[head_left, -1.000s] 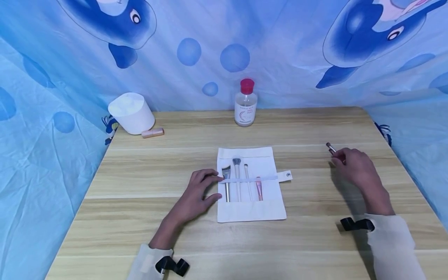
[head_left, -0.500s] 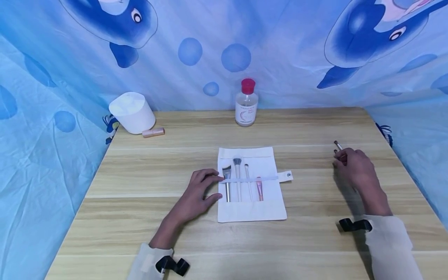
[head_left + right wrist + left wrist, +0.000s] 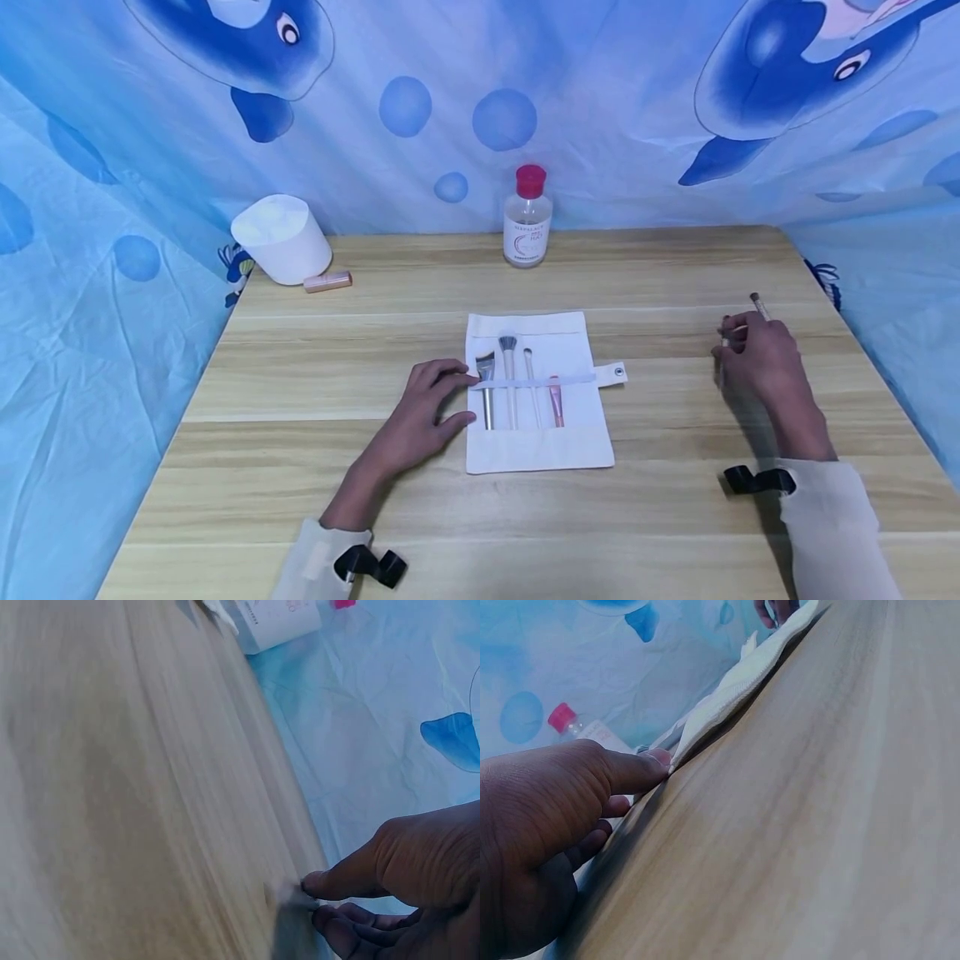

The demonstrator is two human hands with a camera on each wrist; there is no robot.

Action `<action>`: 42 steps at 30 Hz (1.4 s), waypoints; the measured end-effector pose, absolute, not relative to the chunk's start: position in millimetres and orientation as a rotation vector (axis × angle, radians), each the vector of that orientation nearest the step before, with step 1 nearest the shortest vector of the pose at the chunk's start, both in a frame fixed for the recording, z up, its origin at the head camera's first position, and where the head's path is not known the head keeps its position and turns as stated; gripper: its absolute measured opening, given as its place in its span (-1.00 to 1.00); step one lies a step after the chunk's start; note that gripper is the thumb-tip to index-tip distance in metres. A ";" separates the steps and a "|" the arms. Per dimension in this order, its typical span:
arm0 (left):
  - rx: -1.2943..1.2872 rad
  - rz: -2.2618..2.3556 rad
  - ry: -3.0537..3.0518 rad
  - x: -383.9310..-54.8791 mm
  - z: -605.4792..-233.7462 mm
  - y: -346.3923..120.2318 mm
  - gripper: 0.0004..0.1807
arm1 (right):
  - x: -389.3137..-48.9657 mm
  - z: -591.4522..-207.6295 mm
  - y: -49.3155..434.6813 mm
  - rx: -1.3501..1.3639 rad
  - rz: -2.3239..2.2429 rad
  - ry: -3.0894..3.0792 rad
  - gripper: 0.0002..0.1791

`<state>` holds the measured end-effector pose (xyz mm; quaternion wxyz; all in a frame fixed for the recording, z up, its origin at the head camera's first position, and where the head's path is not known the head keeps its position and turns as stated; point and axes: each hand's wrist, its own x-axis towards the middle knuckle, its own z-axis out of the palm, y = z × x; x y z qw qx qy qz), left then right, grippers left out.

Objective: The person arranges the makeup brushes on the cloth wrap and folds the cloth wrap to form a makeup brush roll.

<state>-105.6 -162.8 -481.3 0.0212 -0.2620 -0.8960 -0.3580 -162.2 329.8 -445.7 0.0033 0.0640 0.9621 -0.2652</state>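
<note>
A white fabric brush roll (image 3: pixel 540 450) lies unrolled on the table, with several makeup brushes tucked under its elastic band. Among them are a wide curved brush (image 3: pixel 487 408), a fluffy-headed brush (image 3: pixel 508 346) and a short pink brush (image 3: pixel 556 404). At its left edge rests my left hand (image 3: pixel 412 425), fingertips and thumb touching the cloth; the left wrist view shows the thumb (image 3: pixel 641 772) right at the hem. Off to the right, my right hand (image 3: pixel 765 358) pinches a small makeup brush (image 3: pixel 725 335) between thumb and fingers. A second dark-tipped brush (image 3: pixel 759 306) sticks up behind its knuckles.
Toward the back left stands a white roll-shaped object (image 3: pixel 288 250), with a pinkish metallic tube (image 3: pixel 327 282) beside it. A red-capped clear bottle (image 3: pixel 527 229) is at the back middle. Blue dolphin-print cloth (image 3: pixel 450 100) hangs behind the wooden table (image 3: pixel 637 525).
In my right hand the small brushes have turned; one tip has swung from the left of the fingers to above the knuckles. My left hand stays at the brush roll's edge.
</note>
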 end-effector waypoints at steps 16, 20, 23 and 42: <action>-0.815 -1.118 -2.786 -105.2 -481.9 -163.4 -0.50 | -151.0 -432.6 330.1 0.155 -0.655 3.019 -0.68; -0.798 -1.101 -2.798 -105.1 -480.8 -163.9 -0.50 | -149.2 -427.2 334.1 0.146 -0.720 3.066 -0.66; -0.793 -1.100 -2.805 -105.5 -479.3 -163.8 -0.50 | -148.7 -423.3 334.6 0.119 -0.765 3.107 -0.67; -0.801 -1.112 -2.792 -105.8 -480.6 -163.6 -0.49 | -149.0 -397.2 310.0 0.027 -0.965 3.233 -0.63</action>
